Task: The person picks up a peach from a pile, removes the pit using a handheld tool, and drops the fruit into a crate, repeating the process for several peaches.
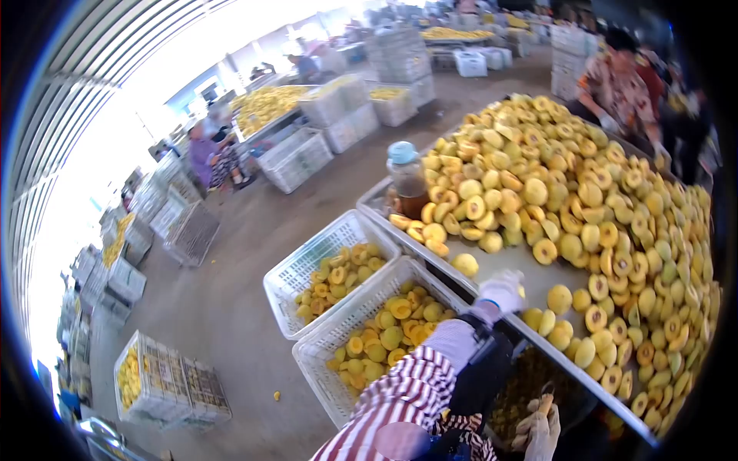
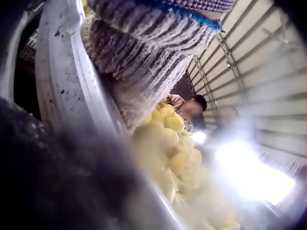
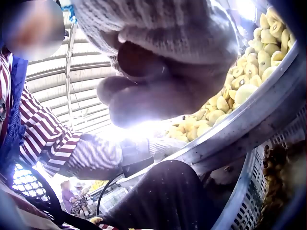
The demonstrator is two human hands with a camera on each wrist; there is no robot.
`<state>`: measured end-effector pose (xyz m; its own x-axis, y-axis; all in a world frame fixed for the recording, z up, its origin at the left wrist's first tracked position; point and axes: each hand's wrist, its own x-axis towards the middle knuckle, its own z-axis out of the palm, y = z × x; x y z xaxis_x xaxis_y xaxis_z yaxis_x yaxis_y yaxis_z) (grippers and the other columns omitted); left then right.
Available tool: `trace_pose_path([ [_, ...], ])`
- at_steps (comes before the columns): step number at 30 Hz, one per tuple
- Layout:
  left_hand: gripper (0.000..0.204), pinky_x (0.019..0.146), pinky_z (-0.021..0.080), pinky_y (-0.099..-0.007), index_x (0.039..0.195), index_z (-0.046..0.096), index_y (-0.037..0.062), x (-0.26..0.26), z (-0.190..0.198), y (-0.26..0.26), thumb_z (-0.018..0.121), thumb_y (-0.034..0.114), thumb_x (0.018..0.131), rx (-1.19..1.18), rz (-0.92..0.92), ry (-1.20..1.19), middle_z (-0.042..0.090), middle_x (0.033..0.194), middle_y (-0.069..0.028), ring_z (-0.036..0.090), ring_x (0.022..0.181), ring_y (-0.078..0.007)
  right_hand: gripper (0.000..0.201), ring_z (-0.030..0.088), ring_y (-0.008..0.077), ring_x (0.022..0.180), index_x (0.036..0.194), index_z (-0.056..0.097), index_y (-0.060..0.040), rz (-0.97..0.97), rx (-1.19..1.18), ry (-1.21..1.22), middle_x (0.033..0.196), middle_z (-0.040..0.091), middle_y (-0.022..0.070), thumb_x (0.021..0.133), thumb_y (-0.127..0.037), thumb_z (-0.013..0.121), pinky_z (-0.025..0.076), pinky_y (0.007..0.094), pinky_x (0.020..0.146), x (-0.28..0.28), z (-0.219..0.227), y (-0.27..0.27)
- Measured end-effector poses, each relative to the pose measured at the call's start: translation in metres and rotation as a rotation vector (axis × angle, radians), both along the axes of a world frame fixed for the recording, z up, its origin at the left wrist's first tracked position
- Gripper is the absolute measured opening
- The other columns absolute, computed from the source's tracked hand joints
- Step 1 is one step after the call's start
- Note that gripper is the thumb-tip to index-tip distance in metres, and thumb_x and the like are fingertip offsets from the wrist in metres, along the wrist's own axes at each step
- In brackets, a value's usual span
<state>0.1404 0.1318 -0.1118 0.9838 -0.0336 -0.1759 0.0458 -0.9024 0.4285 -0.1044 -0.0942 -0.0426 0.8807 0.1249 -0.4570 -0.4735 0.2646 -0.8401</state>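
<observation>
Blurred in a pale glove, the left hand [image 1: 501, 290] reaches over the metal tray's rim [image 1: 453, 283], beside halved yellow fruit [image 1: 560, 299]. A bit of yellow shows at its fingers; whether it grips fruit is unclear. In the left wrist view, glove knit [image 2: 144, 62] fills the top and the fingers are hidden. Lower down, the gloved right hand [image 1: 540, 430] is below the tray's near edge, its fingers curled round a small tool [image 1: 546, 402] with a brown handle and a loop at its tip. The right wrist view shows that hand [image 3: 158, 72] close up, with bare fingertips curled round something brown.
Two white crates [image 1: 311, 326] of cut fruit stand left of the tray. A blue-lidded jar [image 1: 407, 180] is at the tray's far left corner. Below the near edge is a dark container [image 1: 530, 376] of small brown pieces. A person [image 1: 619, 88] is across the heap.
</observation>
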Motion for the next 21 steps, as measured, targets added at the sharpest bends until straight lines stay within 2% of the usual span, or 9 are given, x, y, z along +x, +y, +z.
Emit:
trace_pose_path([
  [2, 0.067, 0.104, 0.044, -0.0390, 0.135, 0.053, 0.0083, -0.002, -0.010, 0.006, 0.073, 0.038, 0.079, -0.447, 0.084, -0.091, 0.060, 0.132, -0.0176, 0.057, 0.123, -0.0307, 0.025, 0.050, 0.0097, 0.048, 0.110, 0.052, -0.0031, -0.054, -0.018, -0.021, 0.067, 0.058, 0.0042, 0.100, -0.026, 0.053, 0.040, 0.0219, 0.042, -0.002, -0.025, -0.006],
  [3, 0.055, 0.092, 0.051, -0.0321, 0.132, 0.054, 0.0067, -0.008, 0.005, 0.002, 0.069, 0.030, 0.085, -0.765, 0.037, -0.078, 0.065, 0.118, -0.0154, 0.065, 0.104, -0.0241, 0.020, 0.044, 0.0085, 0.041, 0.111, 0.050, -0.0040, -0.039, -0.093, -0.089, 0.062, 0.056, 0.0037, 0.099, -0.020, 0.052, 0.034, 0.0209, 0.036, 0.003, -0.020, -0.001],
  [4, 0.042, 0.073, 0.053, -0.0271, 0.129, 0.054, 0.0065, -0.022, 0.020, -0.006, 0.064, 0.023, 0.092, -1.309, 0.139, 0.194, 0.065, 0.103, -0.0112, 0.065, 0.081, -0.0173, 0.027, 0.051, 0.0085, 0.053, 0.116, 0.051, -0.0001, -0.073, -0.057, 0.031, 0.071, 0.060, 0.0077, 0.089, -0.005, 0.052, 0.041, 0.0217, 0.047, 0.000, -0.003, -0.002],
  [5, 0.038, 0.060, 0.052, -0.0260, 0.128, 0.054, 0.0073, -0.028, 0.018, -0.013, 0.059, 0.029, 0.097, -1.745, 0.063, 0.286, 0.063, 0.095, -0.0081, 0.062, 0.067, -0.0165, 0.027, 0.051, 0.0082, 0.052, 0.116, 0.051, 0.0002, -0.063, -0.067, -0.025, 0.072, 0.059, 0.0074, 0.090, -0.005, 0.053, 0.042, 0.0213, 0.049, 0.001, -0.001, -0.002],
  [6, 0.050, 0.068, 0.058, -0.0342, 0.135, 0.051, 0.0058, -0.038, 0.005, -0.016, 0.059, 0.037, 0.096, -1.827, 0.048, 0.313, 0.064, 0.111, -0.0115, 0.065, 0.091, -0.0228, 0.025, 0.050, 0.0086, 0.048, 0.115, 0.051, -0.0016, -0.059, -0.131, -0.033, 0.070, 0.059, 0.0068, 0.092, -0.011, 0.052, 0.040, 0.0214, 0.045, 0.002, 0.002, 0.002],
  [9, 0.068, 0.065, 0.061, -0.0417, 0.139, 0.046, 0.0053, -0.081, 0.032, -0.037, 0.052, 0.057, 0.095, -1.830, 0.044, 0.415, 0.063, 0.119, -0.0203, 0.068, 0.091, -0.0328, 0.035, 0.058, 0.0089, 0.062, 0.118, 0.055, 0.0017, -0.059, -0.120, 0.056, 0.079, 0.063, 0.0071, 0.088, -0.012, 0.066, 0.049, 0.0230, 0.056, 0.004, 0.016, 0.001],
  [12, 0.079, 0.064, 0.059, -0.0403, 0.140, 0.045, 0.0053, -0.108, 0.027, -0.047, 0.046, 0.068, 0.092, -2.015, 0.058, 0.693, 0.062, 0.120, -0.0239, 0.068, 0.090, -0.0358, 0.042, 0.066, 0.0139, 0.074, 0.115, 0.060, -0.0015, 0.026, -0.376, -0.071, 0.093, 0.071, 0.0089, 0.085, -0.027, 0.075, 0.053, 0.0287, 0.070, 0.003, 0.005, -0.003],
  [16, 0.081, 0.076, 0.058, -0.0428, 0.139, 0.046, 0.0015, -0.139, 0.051, -0.069, 0.045, 0.068, 0.093, -1.791, 0.030, 0.530, 0.063, 0.118, -0.0239, 0.067, 0.096, -0.0342, 0.038, 0.068, 0.0284, 0.070, 0.107, 0.061, -0.0051, 0.067, -0.601, -0.191, 0.077, 0.065, 0.0165, 0.086, -0.035, 0.072, 0.052, 0.0349, 0.065, 0.007, 0.022, -0.002],
  [21, 0.087, 0.088, 0.056, -0.0408, 0.137, 0.046, -0.0033, -0.161, 0.065, -0.084, 0.042, 0.072, 0.092, -1.663, 0.037, 0.445, 0.062, 0.117, -0.0223, 0.065, 0.102, -0.0316, 0.035, 0.066, 0.0346, 0.063, 0.099, 0.060, -0.0064, 0.038, -0.753, -0.309, 0.068, 0.063, 0.0167, 0.086, -0.037, 0.071, 0.051, 0.0390, 0.056, 0.002, 0.021, -0.001],
])
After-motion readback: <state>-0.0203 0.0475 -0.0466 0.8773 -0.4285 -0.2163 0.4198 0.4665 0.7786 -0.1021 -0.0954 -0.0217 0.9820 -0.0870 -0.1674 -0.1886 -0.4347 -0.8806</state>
